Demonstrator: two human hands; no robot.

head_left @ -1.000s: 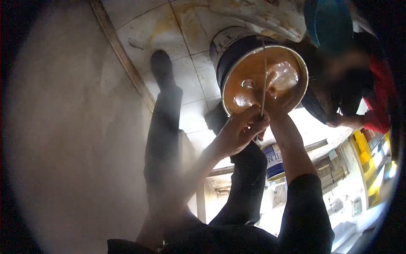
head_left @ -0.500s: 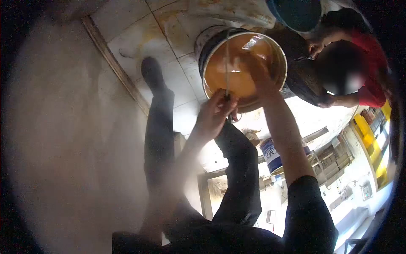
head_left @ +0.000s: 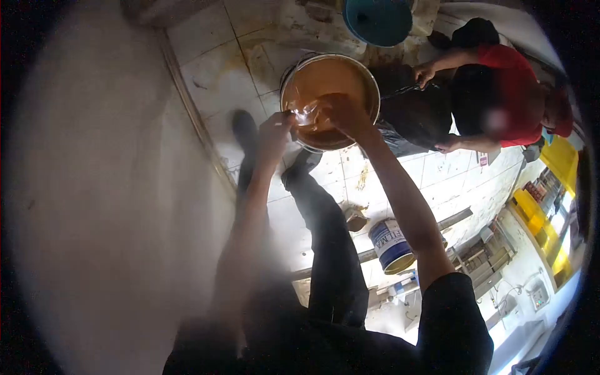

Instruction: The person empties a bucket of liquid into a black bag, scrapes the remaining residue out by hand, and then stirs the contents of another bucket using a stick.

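A round bucket (head_left: 375, 87) with a pale rim holds an orange-brown liquid (head_left: 322, 75) with bright reflections on it. At its near left rim, my left hand (head_left: 274, 132) has its fingers closed on the edge; a small dark piece shows beside the fingertips. My right hand (head_left: 342, 115) reaches over the near right rim into the bucket, at the liquid. Its fingers are blurred against the same orange-brown colour, so their pose and anything in them are hidden.
On the right sits a person in a red top (head_left: 512, 94), hands on dark plastic-like material (head_left: 415, 119). A teal tub (head_left: 378, 22) stands at the back. A blue-and-white can (head_left: 390, 244) and small brown container (head_left: 356, 220) are on the tiled floor. A wall (head_left: 112, 187) rises left.
The bucket appears further left and more level in view. My left hand has gone from the wire handle across the bucket's front to its left rim. My right hand stays inside.
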